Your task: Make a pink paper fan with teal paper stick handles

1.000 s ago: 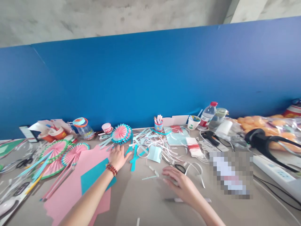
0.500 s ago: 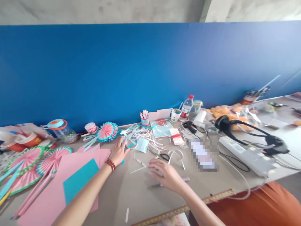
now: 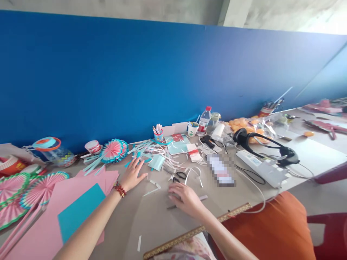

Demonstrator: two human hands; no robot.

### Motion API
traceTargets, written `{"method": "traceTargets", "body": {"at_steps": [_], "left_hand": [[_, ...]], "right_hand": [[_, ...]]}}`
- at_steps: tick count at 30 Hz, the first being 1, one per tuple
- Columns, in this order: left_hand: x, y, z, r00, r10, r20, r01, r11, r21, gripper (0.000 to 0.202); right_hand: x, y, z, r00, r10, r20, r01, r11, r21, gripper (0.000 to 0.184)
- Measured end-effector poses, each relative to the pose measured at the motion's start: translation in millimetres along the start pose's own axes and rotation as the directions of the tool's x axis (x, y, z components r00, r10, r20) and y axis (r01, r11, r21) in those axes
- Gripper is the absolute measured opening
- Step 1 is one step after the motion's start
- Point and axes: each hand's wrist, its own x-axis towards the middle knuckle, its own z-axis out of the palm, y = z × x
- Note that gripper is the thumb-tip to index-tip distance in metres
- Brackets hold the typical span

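Observation:
My left hand [image 3: 132,176] lies flat on the table with fingers spread, beside the pink paper sheets [image 3: 67,196] and just short of loose teal and white paper strips [image 3: 155,151]. A red bead bracelet [image 3: 119,189] sits on that wrist. My right hand [image 3: 184,198] rests palm down with fingers stretched over a thin grey knife or pen [image 3: 202,198] lying on the table; it covers part of it. Black-handled scissors [image 3: 180,176] lie just beyond the right hand.
Pink-and-teal paper fans [image 3: 114,150] and several more at the left [image 3: 27,187]. Along the blue wall stand a plastic jar [image 3: 51,151], pen cup [image 3: 158,134], paper cup [image 3: 193,129], water bottle [image 3: 204,121]. A power strip [image 3: 258,168], black headset [image 3: 265,142], oranges [image 3: 244,124] lie right. An orange chair [image 3: 271,231].
The view has swung right and pulled back, bringing the table edge, orange chair and far right table into sight. Both hands stay flat in about the same places on the table.

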Motion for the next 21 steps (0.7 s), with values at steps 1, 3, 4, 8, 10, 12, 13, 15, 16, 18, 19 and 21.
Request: {"method": "traceTargets", "body": {"at_steps": [1,3,4,8,10,12,13,15,16,18,19,21], "left_hand": [[-7.3,8.4,-2.8,1.000,0.009,0.009,-0.009,1.000,-0.010,0.061],[-23.8,25.9,-9.9,0.999,0.033,0.038,-0.031,0.998,-0.057,0.059],[-33.2,34.4,-14.1,0.997,0.045,0.057,-0.040,0.996,-0.081,0.057],[-74.5,60.3,-29.0,0.986,0.085,0.145,-0.066,0.990,-0.127,0.057],[-90.2,66.9,-32.0,0.985,0.073,0.159,-0.055,0.992,-0.117,0.057],[-98.2,70.0,-31.7,0.987,0.051,0.154,-0.036,0.994,-0.101,0.056],[-99.5,70.7,-30.6,0.989,0.042,0.144,-0.029,0.995,-0.094,0.055],[-98.8,71.6,-27.8,0.993,0.025,0.111,-0.016,0.996,-0.083,0.053],[-97.6,72.0,-26.3,0.995,0.020,0.094,-0.013,0.997,-0.079,0.053],[-95.9,72.8,-24.0,0.998,0.014,0.067,-0.009,0.998,-0.070,0.053],[-95.8,73.0,-23.1,0.998,0.011,0.058,-0.007,0.998,-0.066,0.052],[-96.7,73.0,-21.6,0.999,0.013,0.048,-0.010,0.998,-0.058,0.052]], "right_hand": [[1.0,0.1,3.5,1.000,-0.015,0.008,0.014,1.000,0.004,0.016],[3.5,-1.4,10.8,0.999,-0.043,0.013,0.043,0.999,0.006,0.015],[4.4,-2.4,13.9,0.999,-0.054,0.008,0.054,0.999,0.003,0.016],[1.1,-0.5,11.5,0.994,-0.095,-0.055,0.096,0.995,-0.001,0.020],[-1.7,7.4,-4.0,0.990,-0.077,-0.115,0.075,0.997,-0.018,0.022],[0.0,21.3,-30.3,0.983,0.017,-0.181,-0.039,0.993,-0.116,0.023],[3.7,30.5,-46.7,0.983,0.080,-0.164,-0.118,0.966,-0.232,0.023],[17.8,52.2,-82.6,0.969,0.207,-0.135,-0.245,0.869,-0.430,0.025],[27.8,64.2,-100.3,0.958,0.246,-0.147,-0.286,0.837,-0.466,0.026],[51.0,88.5,-131.0,0.933,0.330,-0.145,-0.354,0.761,-0.543,0.027],[62.9,99.7,-142.6,0.918,0.375,-0.129,-0.376,0.722,-0.581,0.027],[84.2,118.6,-156.7,0.893,0.447,-0.061,-0.374,0.659,-0.653,0.034]]}}
